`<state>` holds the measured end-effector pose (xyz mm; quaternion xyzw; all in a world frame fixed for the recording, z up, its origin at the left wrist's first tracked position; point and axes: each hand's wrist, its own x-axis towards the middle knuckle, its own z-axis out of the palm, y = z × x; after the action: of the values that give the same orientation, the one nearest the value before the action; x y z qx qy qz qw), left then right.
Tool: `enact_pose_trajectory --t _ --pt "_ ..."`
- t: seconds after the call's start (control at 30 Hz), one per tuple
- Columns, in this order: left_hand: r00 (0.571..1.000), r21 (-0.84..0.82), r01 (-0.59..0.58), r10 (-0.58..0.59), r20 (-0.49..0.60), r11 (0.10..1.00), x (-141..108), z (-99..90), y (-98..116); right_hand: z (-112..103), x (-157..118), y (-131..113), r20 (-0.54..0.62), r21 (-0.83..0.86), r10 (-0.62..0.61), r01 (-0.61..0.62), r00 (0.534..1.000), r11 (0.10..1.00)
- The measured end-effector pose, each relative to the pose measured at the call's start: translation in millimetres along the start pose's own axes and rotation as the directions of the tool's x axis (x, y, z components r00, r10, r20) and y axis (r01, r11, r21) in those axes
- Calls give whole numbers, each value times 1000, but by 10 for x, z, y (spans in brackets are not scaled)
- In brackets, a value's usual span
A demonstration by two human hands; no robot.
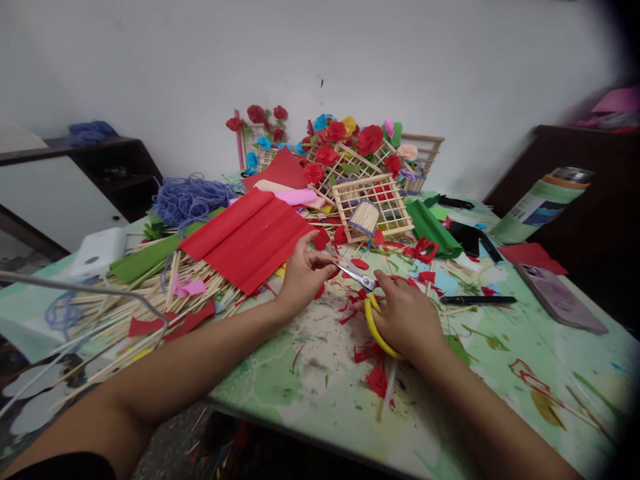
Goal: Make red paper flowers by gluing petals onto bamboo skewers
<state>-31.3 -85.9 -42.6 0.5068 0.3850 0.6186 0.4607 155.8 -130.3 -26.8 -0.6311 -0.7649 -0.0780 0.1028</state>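
Note:
My right hand is closed on yellow-handled scissors, whose metal blades point left toward my other hand. With thumb and fingers pinched together, my left hand is at the blade tips; what it holds is too small to make out. Just behind it lies a large sheet of red crepe paper. Red oval paper pieces lie around the blades. Below the scissors are shredded red paper scraps.
Thin sticks and blue yarn lie at left. Behind are stick lattices with paper flowers. On the right are green paper, a black pen, a phone and a bottle.

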Motion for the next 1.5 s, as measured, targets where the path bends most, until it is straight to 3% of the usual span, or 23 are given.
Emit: enact_pose_trajectory --t 0.27,0.4,0.5,0.57,0.67,0.8,0.97,1.2,1.5 --pt "1000 54 -15 16 -25 998 14 -19 33 12 10 -20 -32 21 7 -6 999 1000" --pt "999 92 43 -40 -34 995 10 -24 23 -47 106 199 -26 80 187 -184 982 980" --pt "995 83 87 -84 -48 993 19 -24 0 -106 169 381 -158 33 292 -291 943 956" --pt "991 32 109 -106 -77 993 32 -25 -15 -116 166 404 -190 42 241 -237 952 971" --pt "977 -95 181 -190 -96 979 45 -20 -22 -91 107 286 -180 58 70 -61 981 996" --pt "951 -267 289 -309 -35 919 31 22 15 -55 41 99 -87 38 -61 65 994 997" --pt "923 -382 379 -376 85 843 12 67 62 -38 52 75 1 47 -92 92 996 995" --pt "908 -425 418 -368 199 803 -2 14 -38 -31 54 118 -25 54 -85 86 996 995" --pt "931 -503 355 -343 120 788 37 18 21 -29 78 133 -82 43 -57 61 995 997"
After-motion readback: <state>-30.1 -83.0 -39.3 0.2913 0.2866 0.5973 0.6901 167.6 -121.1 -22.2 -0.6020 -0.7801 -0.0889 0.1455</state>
